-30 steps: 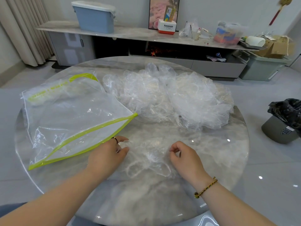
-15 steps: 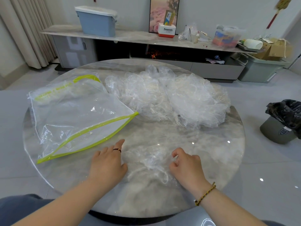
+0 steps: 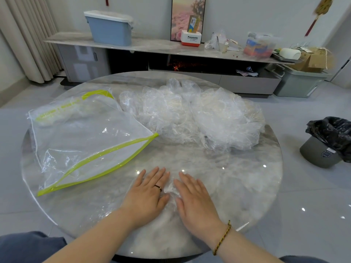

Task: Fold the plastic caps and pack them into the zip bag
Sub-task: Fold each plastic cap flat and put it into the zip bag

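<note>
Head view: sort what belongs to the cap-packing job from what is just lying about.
Job in hand:
left hand and right hand, pressing flat on one plastic cap
pile of loose caps
zip bag

Lying about:
blue bin and Panasonic box on the sideboard
waste bin on the floor

Left hand [image 3: 147, 192]: one ring [image 3: 158, 187] on the ring finger, a thin dark band with a small gold-coloured glint on top.

Right hand [image 3: 193, 198]: bare.

Right wrist: one bracelet [image 3: 222, 238], a thin braided cord in black and yellow-gold strands. It has a small knot or bead at its upper end, too small to confirm.

Forearms [image 3: 91, 238]: both bare up to the frame edge.

Lower left corner: blue-grey fabric [image 3: 28, 247], part of a garment, type not determinable. A sliver of the same colour shows at the lower right edge.
</note>
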The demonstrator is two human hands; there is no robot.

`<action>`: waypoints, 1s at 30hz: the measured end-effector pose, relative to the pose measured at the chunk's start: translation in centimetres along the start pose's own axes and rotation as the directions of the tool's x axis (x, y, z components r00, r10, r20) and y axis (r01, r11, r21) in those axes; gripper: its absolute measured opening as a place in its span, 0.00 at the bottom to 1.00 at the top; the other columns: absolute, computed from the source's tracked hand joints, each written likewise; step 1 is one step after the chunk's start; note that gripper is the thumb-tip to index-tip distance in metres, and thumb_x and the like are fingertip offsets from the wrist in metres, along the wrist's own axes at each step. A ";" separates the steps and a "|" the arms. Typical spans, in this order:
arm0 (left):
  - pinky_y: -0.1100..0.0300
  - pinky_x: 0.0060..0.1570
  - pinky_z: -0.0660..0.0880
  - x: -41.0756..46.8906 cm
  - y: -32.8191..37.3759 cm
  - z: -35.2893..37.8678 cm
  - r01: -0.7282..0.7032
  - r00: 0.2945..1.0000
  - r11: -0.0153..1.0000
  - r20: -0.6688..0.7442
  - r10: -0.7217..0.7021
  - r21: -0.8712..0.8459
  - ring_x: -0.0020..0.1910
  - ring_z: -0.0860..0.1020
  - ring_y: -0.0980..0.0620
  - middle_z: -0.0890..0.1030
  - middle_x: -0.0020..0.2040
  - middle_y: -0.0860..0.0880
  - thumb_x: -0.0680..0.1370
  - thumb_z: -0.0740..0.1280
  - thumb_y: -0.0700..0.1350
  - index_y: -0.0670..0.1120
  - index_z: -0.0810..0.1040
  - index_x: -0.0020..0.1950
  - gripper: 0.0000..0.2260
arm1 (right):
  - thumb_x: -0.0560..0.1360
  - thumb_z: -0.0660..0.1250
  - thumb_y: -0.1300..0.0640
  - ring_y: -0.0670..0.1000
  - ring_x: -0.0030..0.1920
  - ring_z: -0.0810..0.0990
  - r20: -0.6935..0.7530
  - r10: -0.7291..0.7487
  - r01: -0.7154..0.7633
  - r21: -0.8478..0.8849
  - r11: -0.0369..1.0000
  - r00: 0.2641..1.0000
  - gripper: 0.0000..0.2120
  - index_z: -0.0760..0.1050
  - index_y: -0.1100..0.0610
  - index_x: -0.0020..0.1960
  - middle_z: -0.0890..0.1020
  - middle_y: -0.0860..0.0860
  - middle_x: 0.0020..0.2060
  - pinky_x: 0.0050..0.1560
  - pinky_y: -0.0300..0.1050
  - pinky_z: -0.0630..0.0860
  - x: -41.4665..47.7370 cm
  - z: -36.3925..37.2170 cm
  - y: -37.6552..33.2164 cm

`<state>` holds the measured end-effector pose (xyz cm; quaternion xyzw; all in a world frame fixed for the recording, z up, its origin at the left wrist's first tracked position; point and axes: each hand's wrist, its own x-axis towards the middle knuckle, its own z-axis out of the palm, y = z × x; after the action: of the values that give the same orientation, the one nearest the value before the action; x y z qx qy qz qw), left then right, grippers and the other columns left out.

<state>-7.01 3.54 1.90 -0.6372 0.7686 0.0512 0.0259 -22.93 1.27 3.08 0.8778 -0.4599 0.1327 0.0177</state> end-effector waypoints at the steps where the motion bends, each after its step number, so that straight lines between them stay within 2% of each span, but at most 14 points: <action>1: 0.60 0.65 0.50 0.0 -0.1 0.0 -0.011 0.999 1.000 0.039 0.011 -0.004 0.54 0.81 0.53 0.82 0.54 0.50 0.77 0.49 0.55 0.46 0.82 0.54 0.24 | 0.71 0.51 0.49 0.45 0.53 0.81 0.020 -0.023 0.023 0.004 1.000 1.000 0.21 0.81 0.50 0.51 0.82 0.47 0.53 0.58 0.44 0.70 -0.1 0.6 0.0; 3: 0.60 0.65 0.50 0.2 -0.1 0.3 -0.030 0.998 1.000 0.049 0.030 -0.004 0.53 0.81 0.53 0.82 0.54 0.51 0.72 0.53 0.57 0.47 0.82 0.54 0.24 | 0.68 0.52 0.47 0.45 0.53 0.81 0.075 -0.035 0.033 0.031 0.999 0.997 0.22 0.76 0.50 0.56 0.82 0.47 0.54 0.59 0.44 0.64 -0.4 1.2 0.1; 5: 0.59 0.65 0.50 0.2 0.2 0.4 -0.028 0.999 0.999 0.015 0.028 -0.018 0.54 0.80 0.53 0.82 0.54 0.51 0.76 0.50 0.57 0.47 0.82 0.54 0.25 | 0.69 0.52 0.46 0.45 0.54 0.80 0.066 -0.042 0.040 0.028 0.999 0.997 0.22 0.71 0.51 0.59 0.82 0.47 0.54 0.58 0.41 0.63 -0.5 1.6 0.3; 8: 0.60 0.65 0.48 0.4 0.1 0.0 0.020 1.000 0.999 0.005 -0.019 -0.039 0.56 0.79 0.53 0.81 0.57 0.50 0.79 0.42 0.57 0.47 0.81 0.56 0.29 | 0.73 0.50 0.45 0.45 0.55 0.80 0.071 -0.052 0.051 0.008 0.999 0.996 0.22 0.79 0.50 0.55 0.82 0.47 0.54 0.59 0.42 0.64 -0.6 1.8 0.5; 9: 0.61 0.66 0.45 0.5 0.2 -0.5 0.028 1.000 0.998 -0.007 -0.028 -0.059 0.61 0.76 0.53 0.77 0.62 0.49 0.78 0.39 0.59 0.46 0.78 0.61 0.33 | 0.74 0.49 0.45 0.45 0.54 0.80 0.052 -0.063 0.064 -0.012 0.998 0.997 0.23 0.81 0.49 0.53 0.82 0.46 0.54 0.59 0.43 0.66 -0.5 1.9 0.6; 11: 0.66 0.66 0.34 0.9 0.0 -0.2 0.011 0.989 0.993 -0.145 -0.028 -0.118 0.74 0.56 0.56 0.55 0.74 0.54 0.68 0.32 0.66 0.46 0.59 0.74 0.42 | 0.68 0.51 0.42 0.45 0.52 0.81 0.011 -0.066 0.066 -0.022 0.998 0.998 0.23 0.79 0.47 0.52 0.82 0.45 0.51 0.55 0.41 0.75 -0.2 1.5 0.8; 13: 0.67 0.68 0.40 1.0 -0.5 -0.8 0.072 0.988 0.952 -0.110 -0.108 -0.297 0.75 0.51 0.58 0.51 0.75 0.57 0.60 0.31 0.66 0.51 0.51 0.76 0.46 | 0.61 0.52 0.43 0.46 0.52 0.79 -0.105 -0.104 0.104 -0.008 0.995 0.989 0.21 0.71 0.44 0.51 0.82 0.44 0.47 0.52 0.40 0.75 0.3 0.9 1.5; 15: 0.66 0.66 0.54 1.1 -1.0 -1.9 0.129 0.969 0.900 -0.141 -0.204 -0.417 0.71 0.61 0.54 0.64 0.72 0.53 0.62 0.34 0.66 0.50 0.61 0.73 0.44 | 0.57 0.55 0.46 0.46 0.49 0.71 -0.191 -0.177 0.180 -0.003 0.984 0.965 0.15 0.65 0.45 0.43 0.80 0.44 0.40 0.55 0.39 0.69 0.8 0.4 2.8; 17: 0.65 0.61 0.62 1.0 -1.6 -2.3 0.139 0.957 0.895 -0.174 -0.232 -0.424 0.66 0.67 0.54 0.71 0.66 0.54 0.73 0.46 0.63 0.51 0.67 0.69 0.30 | 0.52 0.65 0.49 0.46 0.45 0.67 -0.181 -0.222 0.217 -0.050 0.975 0.958 0.12 0.69 0.45 0.35 0.77 0.43 0.34 0.50 0.40 0.61 1.0 -0.1 3.9; 20: 0.65 0.54 0.68 0.9 -1.9 -2.4 0.212 0.955 0.867 -0.092 -0.281 -0.450 0.59 0.72 0.56 0.75 0.58 0.55 0.78 0.60 0.48 0.52 0.71 0.63 0.13 | 0.42 0.78 0.54 0.48 0.41 0.75 -0.135 -0.165 0.151 -0.104 0.983 0.977 0.17 0.72 0.48 0.23 0.76 0.43 0.30 0.47 0.43 0.60 1.3 -0.2 4.4; 23: 0.70 0.35 0.64 0.2 -1.1 -3.0 0.223 0.965 0.909 -0.055 -0.258 -0.352 0.48 0.73 0.56 0.72 0.41 0.59 0.77 0.60 0.48 0.56 0.70 0.56 0.09 | 0.43 0.81 0.58 0.51 0.38 0.79 -0.161 -0.102 0.089 -0.088 0.992 0.982 0.18 0.74 0.47 0.23 0.78 0.44 0.31 0.46 0.43 0.60 2.1 -0.1 4.8; 25: 0.66 0.32 0.62 0.2 -0.4 -3.0 0.208 0.970 0.939 -0.069 -0.235 -0.274 0.48 0.74 0.54 0.72 0.39 0.57 0.78 0.59 0.49 0.55 0.69 0.58 0.09 | 0.43 0.83 0.58 0.52 0.41 0.79 -0.158 -0.068 0.053 -0.102 0.993 0.985 0.18 0.77 0.46 0.25 0.81 0.45 0.34 0.47 0.44 0.60 2.6 0.2 5.1; 27: 0.65 0.36 0.62 0.0 0.1 -3.0 0.162 0.967 0.961 -0.161 -0.200 -0.222 0.51 0.76 0.55 0.75 0.47 0.56 0.75 0.65 0.49 0.52 0.69 0.58 0.13 | 0.41 0.83 0.58 0.54 0.43 0.82 -0.140 -0.030 0.008 -0.155 0.988 0.990 0.21 0.80 0.45 0.30 0.83 0.47 0.38 0.50 0.46 0.61 2.8 0.5 5.0; 30: 0.65 0.45 0.64 0.0 0.2 -1.6 -0.117 0.934 0.967 -0.357 0.030 -0.226 0.45 0.72 0.56 0.73 0.49 0.54 0.50 0.80 0.39 0.52 0.69 0.46 0.30 | 0.42 0.80 0.63 0.59 0.53 0.78 -0.204 -0.023 -0.017 -0.191 0.981 0.979 0.29 0.82 0.52 0.42 0.83 0.54 0.47 0.57 0.51 0.60 2.6 0.4 4.6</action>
<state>-7.15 3.43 3.51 -0.6049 0.7722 0.0317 -0.1917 -25.17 -3.55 2.92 0.8543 -0.4649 0.1777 0.1497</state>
